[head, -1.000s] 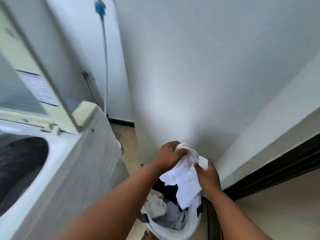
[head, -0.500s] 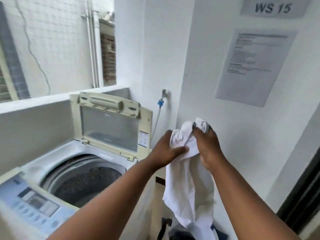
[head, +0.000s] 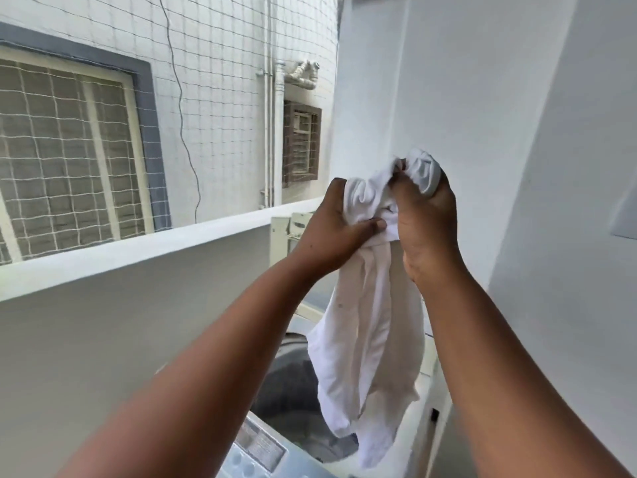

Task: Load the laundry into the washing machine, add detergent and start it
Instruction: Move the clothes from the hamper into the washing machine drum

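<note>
A white garment (head: 372, 357) hangs from both of my hands, held high in front of the wall. My left hand (head: 331, 232) grips its bunched top from the left. My right hand (head: 424, 215) clutches the top from the right, with a grey-edged fold sticking out above the fingers. The cloth's lower end dangles over the open drum (head: 293, 384) of the top-loading washing machine (head: 437, 384). Its control panel (head: 255, 450) shows at the bottom, and the raised lid (head: 286, 229) peeks out behind my left hand.
A low white parapet wall (head: 138, 257) runs to the left of the machine, with a netted opening and a neighbouring building beyond. A white wall (head: 517, 132) rises close on the right, with the corner of a posted sheet (head: 625, 215).
Both hands lifted the white garment out of the laundry basket and carried it up and left over the washer drum. The view swung from the basket toward the machine and parapet.
</note>
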Demonstrator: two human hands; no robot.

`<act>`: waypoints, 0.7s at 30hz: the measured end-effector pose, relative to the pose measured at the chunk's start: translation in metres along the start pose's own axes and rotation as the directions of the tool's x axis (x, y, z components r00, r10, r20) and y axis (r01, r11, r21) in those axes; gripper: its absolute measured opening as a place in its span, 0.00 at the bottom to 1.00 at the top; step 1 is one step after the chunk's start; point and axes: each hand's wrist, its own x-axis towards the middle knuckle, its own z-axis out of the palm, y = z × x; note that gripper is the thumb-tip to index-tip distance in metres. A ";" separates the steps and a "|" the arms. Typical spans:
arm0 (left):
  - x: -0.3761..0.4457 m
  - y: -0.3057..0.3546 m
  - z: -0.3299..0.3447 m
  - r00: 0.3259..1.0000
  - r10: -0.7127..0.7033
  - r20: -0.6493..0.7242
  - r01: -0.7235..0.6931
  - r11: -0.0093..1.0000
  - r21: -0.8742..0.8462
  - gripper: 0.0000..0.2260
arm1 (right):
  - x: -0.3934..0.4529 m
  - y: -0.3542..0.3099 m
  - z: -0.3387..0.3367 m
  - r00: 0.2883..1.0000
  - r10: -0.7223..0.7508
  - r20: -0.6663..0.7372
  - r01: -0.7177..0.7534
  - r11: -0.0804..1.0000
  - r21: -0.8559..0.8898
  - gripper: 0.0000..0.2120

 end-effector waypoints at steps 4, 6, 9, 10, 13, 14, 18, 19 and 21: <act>0.024 -0.045 -0.034 1.000 0.001 0.017 -0.001 1.000 0.002 0.17 | 0.005 0.034 0.051 0.999 -0.023 -0.023 0.021 0.997 -0.075 0.07; 0.028 -0.069 -0.038 0.999 -0.036 0.028 0.036 0.999 0.004 0.17 | 0.006 0.056 0.062 1.000 -0.005 -0.029 0.002 0.995 -0.101 0.08; 0.027 -0.120 -0.039 0.988 -0.125 0.095 0.122 0.992 0.030 0.16 | 0.008 0.102 0.072 0.993 0.114 -0.008 -0.114 0.982 -0.153 0.05; 0.023 -0.138 -0.038 0.981 -0.163 0.105 0.158 0.986 0.054 0.16 | 0.007 0.122 0.071 0.986 0.164 0.004 -0.161 0.973 -0.166 0.05; 0.004 -0.207 -0.029 0.940 -0.320 0.116 0.302 0.942 0.149 0.16 | -0.005 0.191 0.075 0.943 0.332 0.008 -0.321 0.918 -0.231 0.06; -0.006 -0.232 -0.025 0.915 -0.383 0.128 0.358 0.915 0.185 0.16 | -0.012 0.221 0.073 0.919 0.393 0.013 -0.374 0.884 -0.280 0.08; -0.048 -0.325 -0.004 0.625 -0.702 0.342 0.546 0.706 0.450 0.25 | -0.055 0.340 0.059 0.660 0.745 0.099 -0.563 0.577 -0.592 0.17; -0.059 -0.342 0.000 0.478 -0.788 0.389 0.533 0.612 0.585 0.28 | -0.066 0.365 0.052 0.555 0.819 0.146 -0.523 0.480 -0.704 0.20; -0.084 -0.373 0.002 0.192 -0.934 0.302 0.417 0.356 0.836 0.36 | -0.091 0.405 0.031 0.297 0.935 0.192 -0.322 0.288 -0.902 0.29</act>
